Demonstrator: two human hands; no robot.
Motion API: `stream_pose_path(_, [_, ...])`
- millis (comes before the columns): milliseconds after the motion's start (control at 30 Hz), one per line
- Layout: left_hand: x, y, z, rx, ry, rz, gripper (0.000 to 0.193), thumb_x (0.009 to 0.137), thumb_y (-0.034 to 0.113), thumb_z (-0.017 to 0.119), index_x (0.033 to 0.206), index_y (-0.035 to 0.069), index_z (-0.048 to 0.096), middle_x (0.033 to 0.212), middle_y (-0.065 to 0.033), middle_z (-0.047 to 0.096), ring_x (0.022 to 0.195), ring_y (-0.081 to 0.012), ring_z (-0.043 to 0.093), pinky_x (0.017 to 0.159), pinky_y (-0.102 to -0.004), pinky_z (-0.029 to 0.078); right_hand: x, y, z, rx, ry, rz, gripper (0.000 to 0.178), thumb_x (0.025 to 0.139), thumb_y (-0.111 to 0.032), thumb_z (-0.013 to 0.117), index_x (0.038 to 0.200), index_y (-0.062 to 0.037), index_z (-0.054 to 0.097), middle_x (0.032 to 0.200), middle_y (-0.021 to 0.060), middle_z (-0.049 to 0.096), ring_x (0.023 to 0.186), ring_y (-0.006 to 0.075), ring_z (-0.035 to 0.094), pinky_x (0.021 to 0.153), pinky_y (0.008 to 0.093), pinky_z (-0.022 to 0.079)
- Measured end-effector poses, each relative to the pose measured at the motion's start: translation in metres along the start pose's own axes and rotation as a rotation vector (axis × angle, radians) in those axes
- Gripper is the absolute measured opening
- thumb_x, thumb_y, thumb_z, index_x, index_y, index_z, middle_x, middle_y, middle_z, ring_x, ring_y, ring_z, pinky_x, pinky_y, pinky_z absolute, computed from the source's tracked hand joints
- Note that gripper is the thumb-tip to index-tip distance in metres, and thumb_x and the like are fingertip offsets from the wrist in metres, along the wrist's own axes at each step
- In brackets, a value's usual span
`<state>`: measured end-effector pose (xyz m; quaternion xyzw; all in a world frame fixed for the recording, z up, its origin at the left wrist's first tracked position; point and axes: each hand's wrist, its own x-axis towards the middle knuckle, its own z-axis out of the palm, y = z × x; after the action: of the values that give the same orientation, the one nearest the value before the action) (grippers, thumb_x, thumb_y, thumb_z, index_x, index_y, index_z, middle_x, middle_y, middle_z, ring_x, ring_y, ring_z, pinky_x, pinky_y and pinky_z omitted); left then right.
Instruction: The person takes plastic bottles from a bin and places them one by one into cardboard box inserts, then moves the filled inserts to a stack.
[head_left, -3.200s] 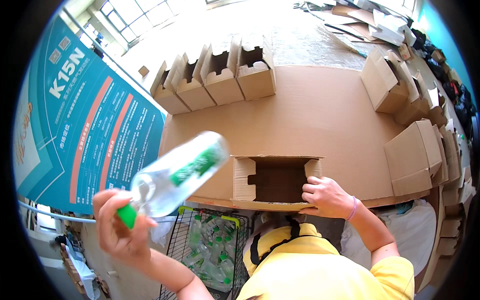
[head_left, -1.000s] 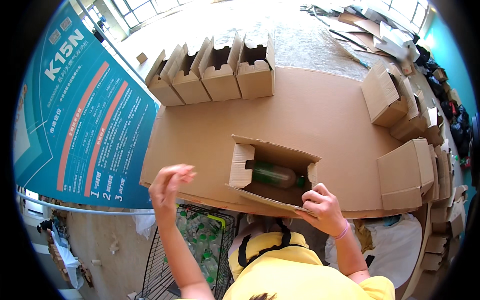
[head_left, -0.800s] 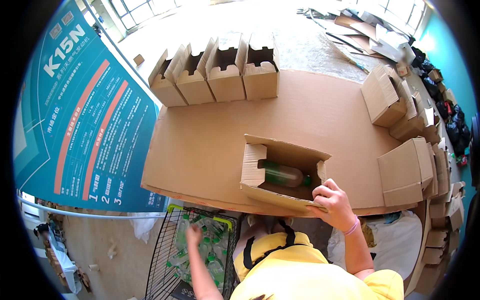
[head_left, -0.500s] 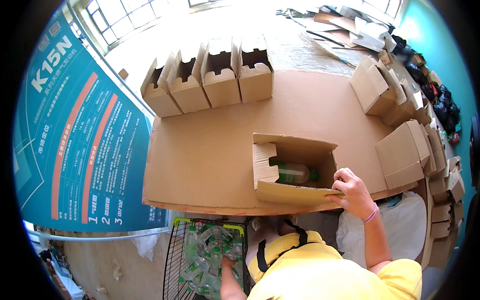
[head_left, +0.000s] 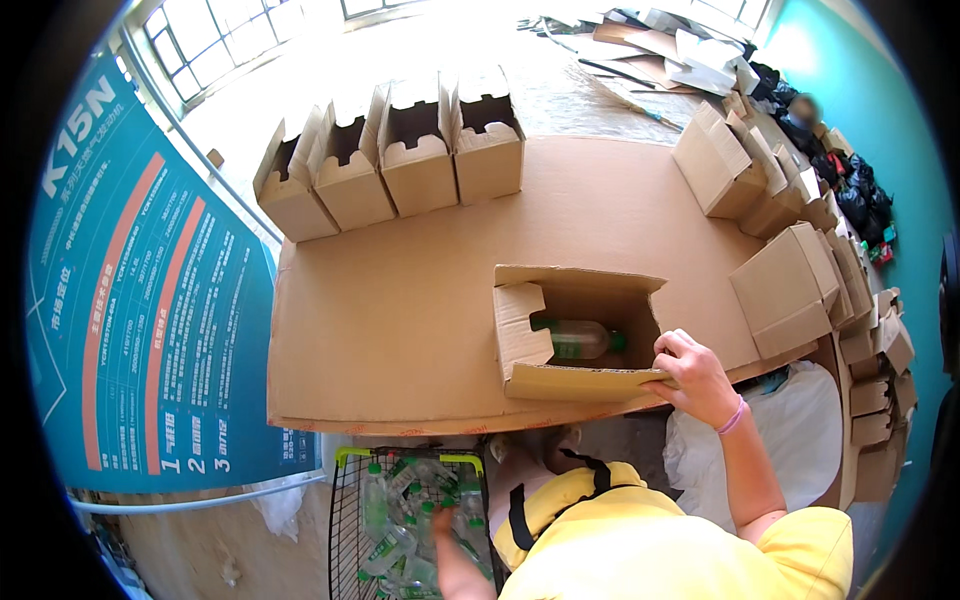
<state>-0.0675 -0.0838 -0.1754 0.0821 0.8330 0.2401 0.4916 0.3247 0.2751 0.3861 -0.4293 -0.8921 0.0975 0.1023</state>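
Observation:
An opened cardboard box [head_left: 570, 384] sits near the front edge of the table. One clear plastic bottle with a green cap [head_left: 580, 340] lies on its side within it. My right hand [head_left: 690, 374] pinches the box's near right corner, thumb and fingers on the flap edge. Low on the left, my left hand [head_left: 442, 518] reaches into a black wire basket [head_left: 343, 520] full of similar clear bottles [head_left: 376, 505] with green caps. It is beside a green cap there; its fingers are small and partly hidden, so its grip does not show.
Open cardboard boxes [head_left: 420, 185] stand in a row at the table's far left. More boxes [head_left: 785, 290] are stacked along the right. The table top [head_left: 390, 320] is covered with cardboard. A blue banner [head_left: 150, 330] stands left, and white sheeting [head_left: 775, 440] lies at lower right.
My left hand has shifted slightly among the bottles in the basket. My right hand keeps its hold on the box corner. The whole view has turned a little.

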Motion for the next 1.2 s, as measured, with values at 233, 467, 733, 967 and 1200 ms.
stream_pose_path(233, [-0.022,0.016,-0.004,0.468,0.050,0.430,0.059,0.060,0.022,0.087,0.111,0.001,0.066,0.109,-0.0214,0.068,0.103,-0.0401,0.064,0.088,-0.0459,0.051,-0.004,0.005,0.002,0.006,0.002,-0.010,0.026,0.072,-0.018,0.080,0.076,-0.0026,0.059,0.092,0.0083,0.055,0.090,0.0256,0.057,0.074,0.0365,0.052])
stream_pose_path(467, [-0.123,0.087,-0.057,0.775,0.047,0.479,0.051,0.065,0.020,0.087,0.106,0.002,0.064,0.099,-0.0206,0.067,0.094,-0.0414,0.063,0.082,-0.0467,0.051,-0.003,0.014,0.006,0.086,0.035,-0.045,0.024,0.072,-0.019,0.080,0.075,-0.0042,0.061,0.090,0.0070,0.056,0.087,0.0247,0.057,0.072,0.0357,0.053])
stream_pose_path(733, [-0.287,0.254,-0.142,0.566,0.674,0.664,0.032,0.078,0.025,0.076,0.090,0.004,0.056,0.084,-0.0158,0.058,0.079,-0.0369,0.059,0.071,-0.0447,0.047,-0.001,0.029,0.009,0.161,0.060,-0.147,0.025,0.073,-0.022,0.080,0.071,-0.0061,0.062,0.087,0.0059,0.057,0.084,0.0232,0.056,0.070,0.0345,0.052])
stream_pose_path(967, [-0.418,0.454,-0.172,0.338,1.245,1.376,0.021,0.085,0.022,0.067,0.091,0.004,0.059,0.081,-0.0105,0.056,0.076,-0.0262,0.056,0.072,-0.0392,0.046,-0.003,0.036,0.006,0.243,0.089,-0.174,0.021,0.075,-0.021,0.079,0.071,-0.0071,0.063,0.086,0.0051,0.055,0.083,0.0221,0.057,0.066,0.0340,0.053])
stream_pose_path(1200, [-0.464,0.579,-0.110,0.094,0.889,1.815,0.023,0.081,0.025,0.071,0.088,0.006,0.061,0.080,-0.0074,0.060,0.074,-0.0212,0.057,0.071,-0.0341,0.047,-0.014,0.044,0.009,0.294,0.182,-0.190,0.021,0.076,-0.022,0.077,0.069,-0.0081,0.064,0.088,0.0041,0.054,0.083,0.0206,0.057,0.064,0.0330,0.052])
